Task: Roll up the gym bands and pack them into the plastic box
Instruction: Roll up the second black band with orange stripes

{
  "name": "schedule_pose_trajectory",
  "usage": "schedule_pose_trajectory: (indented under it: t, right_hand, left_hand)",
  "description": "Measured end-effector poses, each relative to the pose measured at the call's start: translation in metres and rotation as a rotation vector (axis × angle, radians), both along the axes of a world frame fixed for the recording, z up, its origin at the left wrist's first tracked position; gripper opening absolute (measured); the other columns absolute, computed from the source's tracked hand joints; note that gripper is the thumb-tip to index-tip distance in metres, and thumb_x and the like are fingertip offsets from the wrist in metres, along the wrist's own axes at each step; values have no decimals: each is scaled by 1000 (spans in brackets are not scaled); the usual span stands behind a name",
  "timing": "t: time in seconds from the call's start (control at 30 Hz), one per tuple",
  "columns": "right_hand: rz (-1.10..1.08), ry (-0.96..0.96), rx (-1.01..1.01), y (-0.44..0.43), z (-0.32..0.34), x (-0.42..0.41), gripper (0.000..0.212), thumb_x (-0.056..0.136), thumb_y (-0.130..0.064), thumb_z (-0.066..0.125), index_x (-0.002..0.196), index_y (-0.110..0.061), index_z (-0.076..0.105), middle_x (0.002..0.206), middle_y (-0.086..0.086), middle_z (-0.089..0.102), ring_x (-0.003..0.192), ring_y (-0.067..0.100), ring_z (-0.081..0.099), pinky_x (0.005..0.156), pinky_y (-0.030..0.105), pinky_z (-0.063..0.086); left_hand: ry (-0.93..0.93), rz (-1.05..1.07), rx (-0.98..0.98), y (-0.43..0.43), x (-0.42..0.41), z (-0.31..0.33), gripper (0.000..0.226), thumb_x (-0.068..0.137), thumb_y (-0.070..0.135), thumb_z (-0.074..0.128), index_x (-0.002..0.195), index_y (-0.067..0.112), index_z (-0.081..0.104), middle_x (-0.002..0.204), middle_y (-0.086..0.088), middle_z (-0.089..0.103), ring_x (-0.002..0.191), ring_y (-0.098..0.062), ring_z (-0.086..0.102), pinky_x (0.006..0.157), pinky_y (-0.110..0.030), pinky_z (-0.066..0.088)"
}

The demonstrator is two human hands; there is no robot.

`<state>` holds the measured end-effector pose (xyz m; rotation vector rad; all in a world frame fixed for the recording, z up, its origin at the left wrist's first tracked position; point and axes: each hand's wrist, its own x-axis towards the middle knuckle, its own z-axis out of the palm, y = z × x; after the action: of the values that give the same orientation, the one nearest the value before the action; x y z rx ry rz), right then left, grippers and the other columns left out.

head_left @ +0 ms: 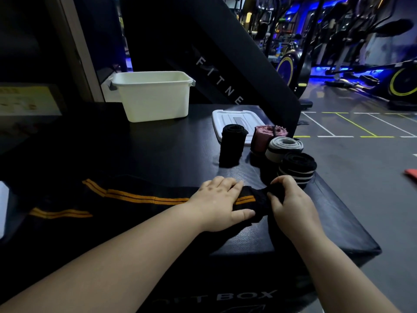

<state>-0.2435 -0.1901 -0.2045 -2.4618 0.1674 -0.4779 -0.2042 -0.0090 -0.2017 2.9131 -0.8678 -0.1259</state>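
On the padded platform [135, 154], in front of the plastic box [153, 96] and to its left, the loose length of the black band with orange stripes [126, 196] is laid out flat. This is presumably so that it can be rolled from one end without twisting. The plastic box itself is set at the back of the platform with its top open. Its floor is hidden from this angle, so whether anything is packed cannot be told.

In front of the box and to its right, the left hand [220, 199] is laid flat on the band with straight fingers. Nothing is gripped by it, and the cloth is judged to be pinned so that it stays taut.

Right of the box and nearer, the lid [228, 118] is set aside. A black roll [232, 145] is stood upright at the lid's near edge. Further right of the box, a pink roll [266, 137], a grey-and-white roll [284, 146] and a black roll with white stripes [296, 168] are grouped, apparently waiting to be packed.

Nearest and well right of the box, the band's end is gripped in the curled fingers of the right hand [291, 199], and a first turn seems to be forming. The striped roll stands just beyond that hand and could be knocked. Farthest right of the box, a red thing [411, 175] lies on the floor and cannot be identified.
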Motion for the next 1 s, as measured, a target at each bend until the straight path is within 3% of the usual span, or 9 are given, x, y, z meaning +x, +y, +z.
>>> schedule_pose_trajectory:
  t: [0.17, 0.27, 0.37, 0.43, 0.53, 0.67, 0.83, 1.0]
  right_hand:
    - [8, 14, -85, 1, 1, 1, 26, 87, -18, 64, 112, -22, 56, 105, 0, 65, 102, 27, 56, 76, 36, 42]
    - [28, -93, -245, 1, 0, 3, 37, 79, -11, 70, 113, -22, 61, 106, 2, 65, 108, 26, 48, 86, 43, 42]
    - [116, -351, -395, 3, 3, 5, 30, 68, -11, 68, 96, -21, 72, 100, 0, 67, 109, 27, 51, 89, 47, 45]
    - [182, -392, -453, 7, 6, 5, 16, 70, -21, 66, 82, -25, 75, 91, -4, 68, 102, 27, 58, 86, 43, 43]
    - [200, -212, -529, 10, 3, 8, 12, 77, -43, 68, 81, -33, 74, 86, -12, 66, 96, 20, 58, 82, 35, 29]
    - [161, -25, -461, 11, 2, 11, 21, 83, -58, 61, 96, -42, 68, 99, -18, 60, 108, 10, 50, 85, 31, 20]
    - [161, 24, -524, 13, 10, 14, 25, 84, -61, 56, 97, -41, 65, 99, -18, 56, 109, 8, 48, 86, 30, 23]
    - [165, 100, -677, 26, 25, 30, 33, 86, -61, 53, 96, -34, 70, 96, -11, 59, 108, 14, 52, 82, 30, 31]
  left_hand:
    - [1, 24, -18, 8, -3, 0, 82, 90, 71, 30, 154, 23, 16, 152, 1, 21, 140, -20, 15, 116, -40, 13]
    - [0, 33, -27, 7, -4, 1, 79, 90, 71, 32, 153, 24, 20, 149, 1, 24, 138, -21, 17, 115, -40, 14]
    - [4, 42, -25, 8, -4, 2, 80, 89, 73, 32, 153, 27, 20, 145, 2, 26, 135, -21, 19, 114, -40, 14]
    - [14, 47, -28, 9, -5, 3, 79, 89, 73, 33, 153, 28, 20, 143, 2, 27, 134, -21, 20, 114, -40, 13]
    - [28, 47, -33, 9, -5, 5, 77, 91, 71, 33, 153, 28, 21, 142, 1, 29, 133, -21, 21, 113, -40, 14]
    - [44, 61, -58, 16, -1, 8, 60, 99, 57, 29, 151, 26, 27, 145, 1, 30, 135, -22, 23, 113, -41, 16]
    - [9, 140, -107, 23, 1, 5, 55, 94, 59, 42, 134, 21, 43, 133, -3, 41, 127, -24, 33, 109, -41, 23]
    - [-16, 177, -77, 23, 1, 2, 64, 91, 65, 42, 131, 15, 41, 130, -7, 43, 124, -27, 35, 106, -41, 26]
